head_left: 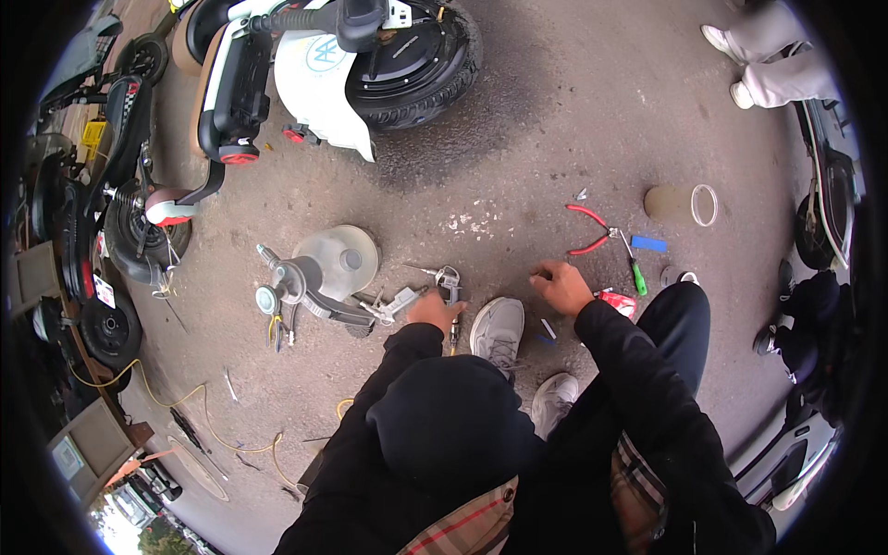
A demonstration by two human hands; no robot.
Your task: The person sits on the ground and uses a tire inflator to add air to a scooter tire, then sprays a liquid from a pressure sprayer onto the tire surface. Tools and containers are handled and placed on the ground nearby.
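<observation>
My left hand is low over the ground, its fingers bent and the thumb out to the right; what it holds, if anything, is hidden. Beside it lie a gun-shaped metal air tool and a small grey metal piece. My right hand is raised right of my shoe, its fingers curled together; I cannot make out anything in them. Close to that hand lie red-handled pliers, a green-handled screwdriver and a red packet. A small white stick lies between my shoes.
A white scooter with its black wheel is ahead. A grey dome-shaped device stands left, next to yellow-handled pliers. A yellow hose winds on the left. A round container and a blue strip are right.
</observation>
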